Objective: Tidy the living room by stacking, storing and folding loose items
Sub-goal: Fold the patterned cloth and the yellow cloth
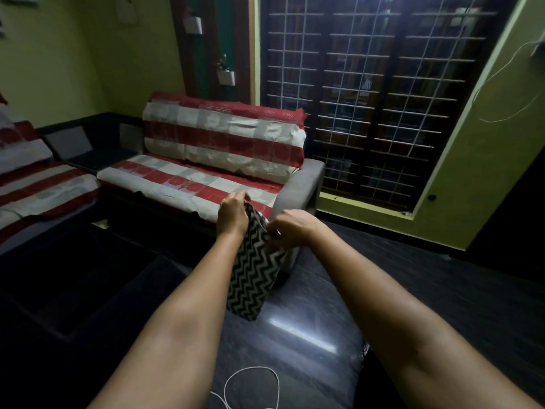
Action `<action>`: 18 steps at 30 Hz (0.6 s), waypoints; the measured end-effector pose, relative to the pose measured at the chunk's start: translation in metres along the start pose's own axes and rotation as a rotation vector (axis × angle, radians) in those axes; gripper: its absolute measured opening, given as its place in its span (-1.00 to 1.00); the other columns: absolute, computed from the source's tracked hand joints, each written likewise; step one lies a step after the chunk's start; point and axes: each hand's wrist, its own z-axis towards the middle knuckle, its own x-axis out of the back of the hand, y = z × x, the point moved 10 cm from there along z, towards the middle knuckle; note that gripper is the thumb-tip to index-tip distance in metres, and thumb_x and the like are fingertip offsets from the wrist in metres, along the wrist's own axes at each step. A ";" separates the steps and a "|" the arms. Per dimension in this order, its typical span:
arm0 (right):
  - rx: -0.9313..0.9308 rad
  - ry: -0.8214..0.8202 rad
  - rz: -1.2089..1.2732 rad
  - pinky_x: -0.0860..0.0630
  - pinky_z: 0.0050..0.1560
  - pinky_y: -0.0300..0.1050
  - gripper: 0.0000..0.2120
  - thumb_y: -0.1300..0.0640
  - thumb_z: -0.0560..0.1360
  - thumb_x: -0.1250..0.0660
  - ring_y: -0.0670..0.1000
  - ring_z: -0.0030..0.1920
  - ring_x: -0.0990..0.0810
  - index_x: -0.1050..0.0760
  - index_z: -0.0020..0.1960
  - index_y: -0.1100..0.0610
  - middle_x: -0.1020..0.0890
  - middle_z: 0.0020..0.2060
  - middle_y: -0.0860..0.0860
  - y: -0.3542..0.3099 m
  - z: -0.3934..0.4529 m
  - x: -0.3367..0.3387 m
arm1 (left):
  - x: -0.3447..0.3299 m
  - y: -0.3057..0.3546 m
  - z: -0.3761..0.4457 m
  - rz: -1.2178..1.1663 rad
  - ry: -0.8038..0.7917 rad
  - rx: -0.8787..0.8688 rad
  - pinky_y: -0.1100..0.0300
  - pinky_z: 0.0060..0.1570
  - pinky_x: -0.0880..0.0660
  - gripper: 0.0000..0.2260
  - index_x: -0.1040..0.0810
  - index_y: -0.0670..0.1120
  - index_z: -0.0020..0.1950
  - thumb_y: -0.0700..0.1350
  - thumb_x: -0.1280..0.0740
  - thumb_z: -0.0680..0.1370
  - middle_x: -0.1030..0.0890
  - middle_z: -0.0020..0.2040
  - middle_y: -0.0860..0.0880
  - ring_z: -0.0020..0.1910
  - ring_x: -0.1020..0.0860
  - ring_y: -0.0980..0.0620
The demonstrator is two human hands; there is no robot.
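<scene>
left grip (233, 212): pinches top edge of zigzag cloth (253, 273)
right grip (290, 228): pinches cloth's other top corner
cloth: hangs before striped sofa (206, 160)

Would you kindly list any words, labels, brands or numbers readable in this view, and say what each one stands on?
None can be read.
The zigzag cloth, held by the left hand and right hand, bears pattern only.
The sofa cover shows stripes and floral shapes, no lettering.

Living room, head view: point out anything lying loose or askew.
A white cord lies in a loose loop on the dark floor near the bottom edge. The sofa cover sits rumpled along the backrest's top. Both hands hold up the zigzag cloth, folded narrow.
</scene>
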 end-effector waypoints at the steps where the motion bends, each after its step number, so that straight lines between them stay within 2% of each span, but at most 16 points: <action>1: -0.099 -0.006 0.139 -0.43 -0.23 -0.19 -0.68 -0.20 0.48 -0.32 -0.04 -0.11 -0.56 -0.61 0.03 0.02 -0.65 -0.06 -0.04 0.014 -0.003 0.001 | 0.004 -0.005 0.001 0.010 0.008 0.014 0.08 -0.07 -0.46 -0.75 -0.58 -0.20 0.01 -0.42 -0.18 0.50 -0.59 0.00 -0.22 -0.03 -0.55 -0.19; 3: -0.209 0.035 0.315 -0.52 -0.10 -0.14 -0.70 -0.17 0.47 -0.35 -0.04 -0.10 -0.60 -0.62 0.06 0.01 -0.68 -0.04 -0.03 0.039 -0.014 0.005 | 0.008 -0.018 0.003 0.043 0.010 0.040 0.06 -0.05 -0.46 -0.74 -0.58 -0.20 0.01 -0.43 -0.18 0.48 -0.59 0.00 -0.22 -0.02 -0.55 -0.21; 5: -0.209 0.052 0.356 -0.52 0.02 -0.14 -0.73 -0.08 0.47 -0.39 -0.10 -0.08 -0.61 -0.63 0.10 0.00 -0.68 -0.02 -0.07 0.047 -0.022 0.010 | 0.008 -0.026 0.004 0.064 -0.012 0.066 0.05 -0.03 -0.47 -0.75 -0.58 -0.20 0.02 -0.42 -0.19 0.49 -0.59 -0.01 -0.22 -0.01 -0.55 -0.21; 7: -0.151 0.056 0.403 -0.45 -0.05 -0.23 -0.78 0.00 0.45 -0.43 -0.23 -0.19 -0.53 -0.65 0.08 0.00 -0.66 -0.08 -0.13 0.031 -0.015 0.017 | 0.003 -0.023 0.004 0.056 -0.044 0.086 0.07 -0.04 -0.46 -0.78 -0.58 -0.20 0.00 -0.41 -0.20 0.50 -0.59 -0.02 -0.21 -0.01 -0.55 -0.19; 10: -0.107 -0.078 0.506 -0.46 -0.11 -0.28 -0.77 0.04 0.40 -0.49 -0.17 -0.19 -0.55 -0.66 0.05 0.04 -0.67 -0.09 -0.08 -0.004 0.005 0.016 | -0.007 -0.003 0.002 0.029 -0.089 0.066 0.13 -0.08 -0.43 -0.79 -0.59 -0.19 -0.03 -0.39 -0.21 0.49 -0.59 0.00 -0.20 -0.01 -0.55 -0.17; 12: -0.170 -0.219 0.380 -0.45 -0.21 -0.26 -0.71 0.03 0.40 -0.49 -0.11 -0.27 -0.52 -0.65 0.08 0.11 -0.66 -0.15 -0.02 0.000 0.008 0.006 | -0.011 0.007 0.001 0.040 -0.110 0.034 0.14 -0.08 -0.42 -0.77 -0.59 -0.18 -0.01 -0.39 -0.20 0.48 -0.59 0.02 -0.20 0.01 -0.55 -0.17; 14: -0.331 -0.260 0.132 -0.40 -0.31 -0.22 -0.68 0.03 0.43 -0.46 -0.06 -0.33 -0.48 -0.62 0.09 0.19 -0.57 -0.24 -0.01 0.030 -0.006 0.006 | -0.010 0.004 0.002 0.048 -0.108 0.028 0.13 -0.06 -0.43 -0.76 -0.59 -0.19 0.01 -0.39 -0.19 0.49 -0.59 0.04 -0.20 0.02 -0.55 -0.17; 16: -0.420 -0.243 -0.027 -0.41 -0.22 -0.17 -0.71 0.06 0.43 -0.45 0.02 -0.22 -0.49 -0.61 0.09 0.18 -0.56 -0.17 0.05 0.055 -0.021 0.008 | -0.010 -0.005 0.003 0.047 -0.104 0.050 0.12 -0.05 -0.44 -0.76 -0.58 -0.19 0.02 -0.41 -0.19 0.50 -0.59 0.04 -0.20 0.01 -0.55 -0.16; 18: -0.380 -0.242 0.009 -0.45 -0.17 -0.14 -0.77 0.09 0.41 -0.46 0.03 -0.14 -0.54 -0.63 0.05 0.13 -0.61 -0.06 0.07 0.054 -0.019 0.002 | -0.009 -0.011 0.002 0.043 -0.086 0.077 0.11 -0.05 -0.45 -0.78 -0.57 -0.19 -0.01 -0.40 -0.19 0.50 -0.59 0.02 -0.19 -0.01 -0.55 -0.15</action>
